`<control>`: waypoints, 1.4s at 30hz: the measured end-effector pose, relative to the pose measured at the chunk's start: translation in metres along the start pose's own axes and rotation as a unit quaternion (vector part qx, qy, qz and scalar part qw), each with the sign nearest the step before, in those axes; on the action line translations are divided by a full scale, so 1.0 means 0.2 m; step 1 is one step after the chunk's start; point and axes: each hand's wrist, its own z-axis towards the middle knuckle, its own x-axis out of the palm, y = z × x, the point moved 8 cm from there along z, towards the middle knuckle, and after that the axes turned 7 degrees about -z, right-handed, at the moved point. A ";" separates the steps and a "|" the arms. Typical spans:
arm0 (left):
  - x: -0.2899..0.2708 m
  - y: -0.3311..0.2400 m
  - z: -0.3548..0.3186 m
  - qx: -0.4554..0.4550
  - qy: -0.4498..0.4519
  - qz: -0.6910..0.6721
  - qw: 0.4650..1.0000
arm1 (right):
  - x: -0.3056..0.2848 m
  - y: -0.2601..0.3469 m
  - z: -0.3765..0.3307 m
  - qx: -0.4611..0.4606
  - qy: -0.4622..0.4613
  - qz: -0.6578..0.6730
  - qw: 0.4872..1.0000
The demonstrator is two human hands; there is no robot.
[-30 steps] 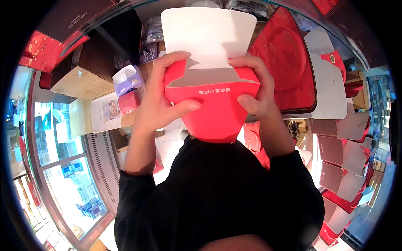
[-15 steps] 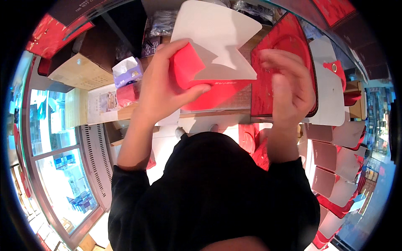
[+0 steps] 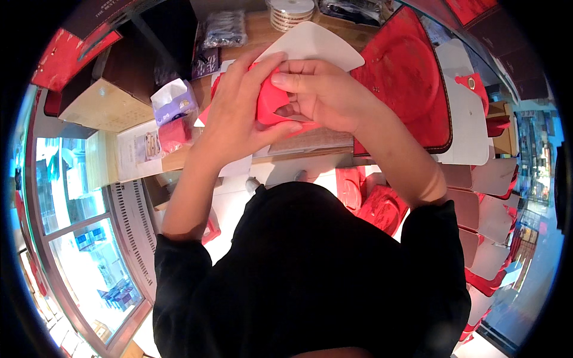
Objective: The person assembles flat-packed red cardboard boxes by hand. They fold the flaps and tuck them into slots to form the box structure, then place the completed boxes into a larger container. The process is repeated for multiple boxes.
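Observation:
A folding carton of thin card, red outside [image 3: 270, 106] with a white inner flap [image 3: 319, 45], is held up over the wooden counter [image 3: 298, 143]. My left hand [image 3: 230, 113] wraps its left side, thumb along the lower edge. Opposite it, my right hand [image 3: 331, 92] is bent in against the card, its thumb and fingers closed at the red panel near my left fingertips. Part of the carton is hidden behind both hands, so its full shape does not show.
Right of my hands lies a large red panel [image 3: 412, 77] with a round raised pattern. Ribbon spools [image 3: 290, 13] and a clear-wrapped packet [image 3: 224, 28] sit at the back. On the left are a purple tissue pack [image 3: 173, 102] and a cardboard box [image 3: 104, 104]. Red bags [image 3: 382, 209] lie below.
My right hand has moved left from beside the carton and closed on it. The white flap has tilted back and shows less, uncovering the ribbon spools.

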 end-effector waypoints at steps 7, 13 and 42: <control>-0.01 0.01 -0.04 0.008 -0.016 -0.014 1.000 | 0.03 -0.06 0.02 0.008 0.008 0.014 1.000; 0.01 0.02 -0.06 0.001 0.002 0.002 1.000 | 0.03 -0.10 0.01 0.050 0.011 -0.068 0.996; 0.04 0.14 -0.15 -0.135 -0.038 -0.322 0.936 | -0.14 0.11 -0.37 -0.342 -0.153 -0.461 0.805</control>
